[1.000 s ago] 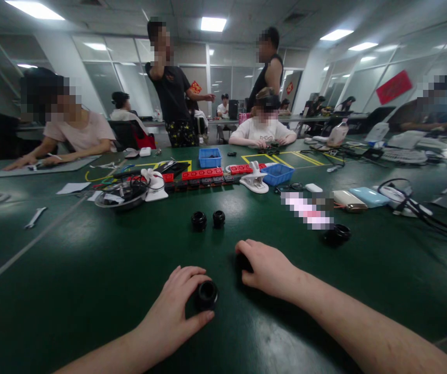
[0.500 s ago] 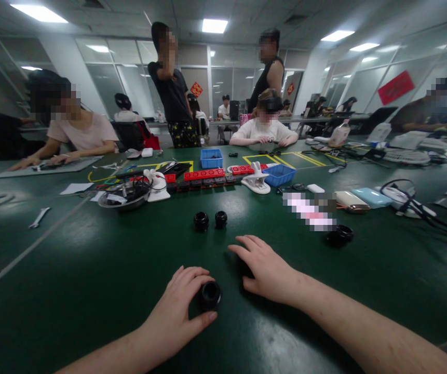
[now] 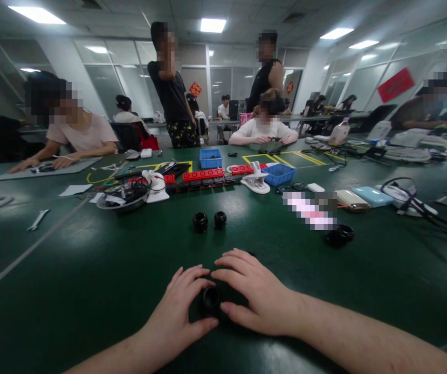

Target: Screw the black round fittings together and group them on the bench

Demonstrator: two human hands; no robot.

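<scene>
A black round fitting with a hollow centre (image 3: 211, 301), which looks like a cable gland, stands on the green table (image 3: 102, 291) with its hole facing up. My left hand (image 3: 180, 306) is curled around its left side, with fingers behind and thumb in front. From the right reaches my right hand (image 3: 256, 293), fingers apart and arched, its thumb tip close to the fitting's right edge; I cannot tell whether it touches. Farther off stand two similar black fittings, a left one (image 3: 200, 222) and a slightly smaller right one (image 3: 220, 220). A small dark thing peeks out behind my right hand, mostly hidden.
At the right lies another black ring-shaped part (image 3: 340, 235). Beyond are a red-and-black strip (image 3: 207, 176), white clamps (image 3: 256, 179), blue bins (image 3: 280, 174) and a metal bowl of cables (image 3: 120, 201). A wrench (image 3: 38, 220) lies left. Several people sit or stand around.
My right hand has moved left and toward me, up to the fitting. My left hand stays around it, almost unmoved.
</scene>
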